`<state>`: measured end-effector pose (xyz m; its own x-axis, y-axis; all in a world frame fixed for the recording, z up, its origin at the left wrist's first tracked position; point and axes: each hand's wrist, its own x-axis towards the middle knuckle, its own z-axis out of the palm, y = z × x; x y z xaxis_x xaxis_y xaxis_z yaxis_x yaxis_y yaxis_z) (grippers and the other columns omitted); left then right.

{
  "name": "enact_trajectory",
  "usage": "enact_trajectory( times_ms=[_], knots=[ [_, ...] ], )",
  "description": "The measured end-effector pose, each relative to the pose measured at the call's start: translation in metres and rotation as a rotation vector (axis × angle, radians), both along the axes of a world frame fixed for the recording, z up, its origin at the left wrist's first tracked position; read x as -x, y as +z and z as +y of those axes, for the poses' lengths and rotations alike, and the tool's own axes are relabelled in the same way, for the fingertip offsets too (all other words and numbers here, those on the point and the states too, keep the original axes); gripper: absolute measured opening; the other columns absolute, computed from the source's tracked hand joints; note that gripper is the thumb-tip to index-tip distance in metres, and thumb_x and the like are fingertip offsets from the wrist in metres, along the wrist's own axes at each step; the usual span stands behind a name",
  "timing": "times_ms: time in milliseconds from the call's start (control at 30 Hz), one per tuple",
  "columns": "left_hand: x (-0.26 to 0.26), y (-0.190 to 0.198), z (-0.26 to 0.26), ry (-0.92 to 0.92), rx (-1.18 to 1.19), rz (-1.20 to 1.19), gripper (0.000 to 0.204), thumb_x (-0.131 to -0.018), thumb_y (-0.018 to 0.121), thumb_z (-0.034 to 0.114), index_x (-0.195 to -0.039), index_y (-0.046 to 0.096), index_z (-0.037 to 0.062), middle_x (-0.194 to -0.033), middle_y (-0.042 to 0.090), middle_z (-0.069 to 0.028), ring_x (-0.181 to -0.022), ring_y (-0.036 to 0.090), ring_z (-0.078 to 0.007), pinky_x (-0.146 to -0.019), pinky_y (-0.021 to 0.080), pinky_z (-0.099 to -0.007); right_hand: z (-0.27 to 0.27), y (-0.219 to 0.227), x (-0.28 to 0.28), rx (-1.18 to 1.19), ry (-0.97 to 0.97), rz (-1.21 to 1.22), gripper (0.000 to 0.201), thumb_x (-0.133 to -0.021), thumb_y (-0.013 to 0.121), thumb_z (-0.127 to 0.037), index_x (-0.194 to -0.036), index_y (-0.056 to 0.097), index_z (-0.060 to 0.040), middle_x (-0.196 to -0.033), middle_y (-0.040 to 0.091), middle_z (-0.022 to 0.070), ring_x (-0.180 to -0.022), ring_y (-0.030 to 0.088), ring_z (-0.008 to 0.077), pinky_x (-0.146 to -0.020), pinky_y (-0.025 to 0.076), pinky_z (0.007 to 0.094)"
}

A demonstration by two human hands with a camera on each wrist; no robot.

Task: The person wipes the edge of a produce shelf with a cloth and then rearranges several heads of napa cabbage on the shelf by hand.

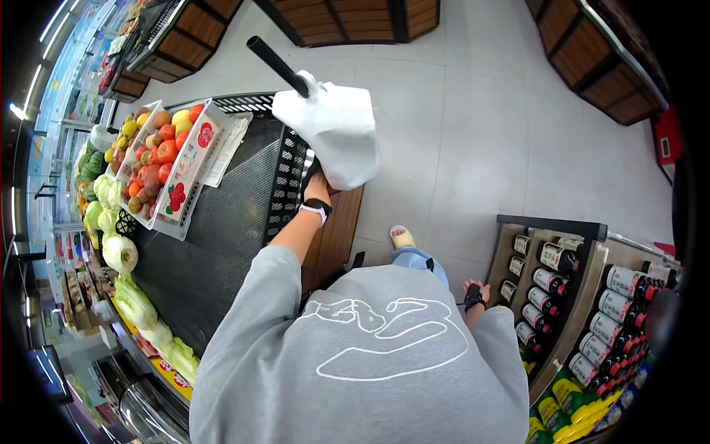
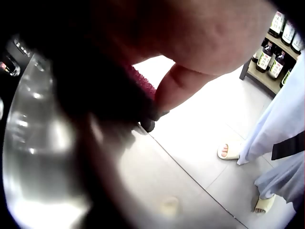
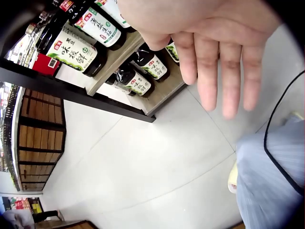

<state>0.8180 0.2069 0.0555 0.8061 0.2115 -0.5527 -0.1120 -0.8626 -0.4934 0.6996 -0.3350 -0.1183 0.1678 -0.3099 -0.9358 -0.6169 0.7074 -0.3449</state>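
Note:
My left hand (image 1: 316,189) is beside the black perforated rim of the produce stand, partly hidden by a white plastic bag roll (image 1: 344,129) on a black post (image 1: 277,65). In the left wrist view, my blurred thumb (image 2: 183,86) lies close against a dark red, rough-textured thing (image 2: 141,81); I cannot tell if the hidden fingers curl round it. Low at my side hangs my right hand (image 1: 475,292), its palm and straight fingers (image 3: 207,71) showing in the right wrist view with nothing held. Nearby are dark sauce bottles (image 3: 76,50) on a shelf.
The black-matted stand (image 1: 214,244) carries boxes of tomatoes (image 1: 166,152) and a row of cabbages (image 1: 120,253). To my right, a shelf unit (image 1: 551,229) full of labelled bottles stands close. Wooden display units (image 1: 347,22) border the grey tiled floor (image 1: 473,133) ahead.

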Motion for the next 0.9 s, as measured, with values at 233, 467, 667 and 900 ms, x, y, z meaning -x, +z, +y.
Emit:
enact_trajectory(
  times_ms=[233, 467, 667, 900],
  knots=[
    [0.159, -0.016, -0.030, 0.335, 0.425, -0.323, 0.072, -0.070, 0.050, 0.008, -0.134, 0.022, -0.0110, -0.141, 0.026, -0.0210, -0.132, 0.024, -0.0274, -0.110, 0.015, -0.0306, 0.041, -0.018, -0.062, -0.039, 0.170, -0.054, 0.058, -0.092, 0.026, -0.051, -0.126, 0.036, -0.0049, -0.112, 0.054, 0.0214, -0.095, 0.055, 0.0407, -0.082, 0.045, 0.0518],
    [0.343, -0.032, -0.039, 0.451, 0.481, -0.034, 0.061, -0.083, 0.038, 0.015, -0.138, 0.019, -0.0054, -0.144, 0.025, -0.0140, -0.134, 0.020, -0.0200, -0.111, 0.012, -0.0299, 0.105, -0.088, -0.128, -0.033, 0.690, -0.201, 0.056, -0.093, 0.028, -0.039, -0.128, 0.031, 0.0040, -0.099, 0.059, 0.0248, -0.068, 0.060, 0.0380, -0.057, 0.050, 0.0460],
    [0.335, -0.010, -0.054, 0.499, 0.484, 0.022, 0.042, -0.081, 0.044, 0.013, -0.118, 0.053, -0.0043, -0.135, 0.040, -0.0158, -0.127, 0.033, -0.0214, -0.106, 0.025, -0.0312, 0.212, 0.017, -0.153, 0.037, 1.304, -0.303, 0.034, -0.086, 0.042, -0.027, -0.108, 0.051, -0.0023, -0.085, 0.062, 0.0152, -0.061, 0.060, 0.0229, -0.049, 0.048, 0.0326],
    [0.240, 0.077, -0.071, 0.680, 0.741, -0.267, 0.020, -0.084, 0.051, 0.024, -0.090, 0.063, 0.0100, -0.075, 0.062, -0.0196, -0.074, 0.060, -0.0374, -0.065, 0.048, -0.0476, 0.289, 0.072, -0.111, 0.028, 1.744, -0.742, 0.026, -0.087, 0.047, -0.019, -0.097, 0.060, 0.0006, -0.078, 0.065, 0.0110, -0.062, 0.061, 0.0171, -0.058, 0.050, 0.0286]
  ],
)
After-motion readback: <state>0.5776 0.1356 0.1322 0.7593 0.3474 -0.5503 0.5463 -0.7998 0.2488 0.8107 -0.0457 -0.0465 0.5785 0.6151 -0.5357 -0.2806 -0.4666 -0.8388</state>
